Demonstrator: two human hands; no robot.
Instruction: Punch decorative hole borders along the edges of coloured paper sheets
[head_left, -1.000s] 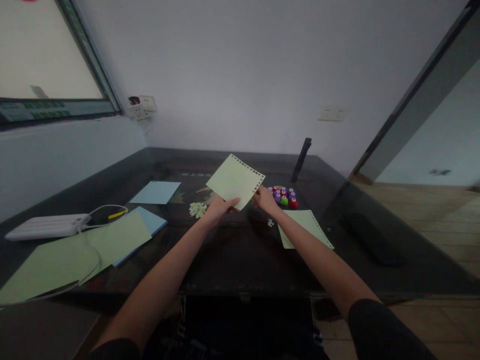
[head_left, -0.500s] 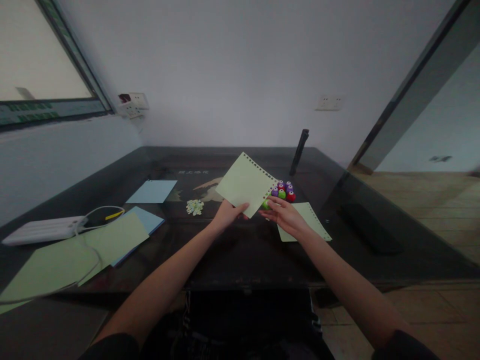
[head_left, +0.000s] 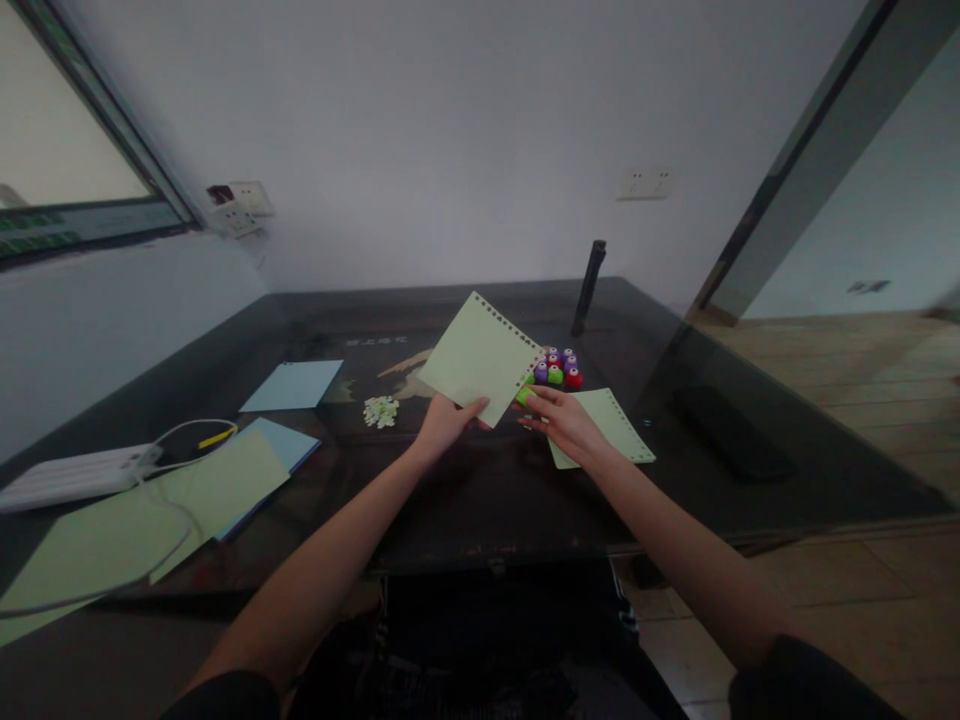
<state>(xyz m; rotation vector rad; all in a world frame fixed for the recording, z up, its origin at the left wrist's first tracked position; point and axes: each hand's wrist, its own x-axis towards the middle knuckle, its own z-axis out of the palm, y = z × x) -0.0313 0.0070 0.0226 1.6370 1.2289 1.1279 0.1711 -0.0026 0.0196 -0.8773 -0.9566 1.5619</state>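
Note:
A pale green sheet (head_left: pixel 480 360) with punched holes along one edge is raised above the dark table, tilted, with my left hand (head_left: pixel 444 425) gripping its lower corner. My right hand (head_left: pixel 562 420) pinches a bright green round piece (head_left: pixel 526 396) beside the sheet's right edge. Behind that hand sits a cluster of small red, purple and green round pieces (head_left: pixel 555 368), partly covered by the raised sheet. Another punched pale green sheet (head_left: pixel 611 430) lies flat, partly under my right hand. Left of my left hand is a small pile of pale pieces (head_left: pixel 381 411).
Blue paper (head_left: pixel 292 386) and large green sheets (head_left: pixel 157 510) lie at the left, near a white power bank (head_left: pixel 75 478) with a cable. A black cylinder (head_left: pixel 589 288) stands at the back right. A dark flat object (head_left: pixel 727 432) rests on the right.
The camera view has shifted slightly, and the objects appear a little further left. The green round piece now shows more clearly between my right fingers. My left hand keeps hold of the sheet.

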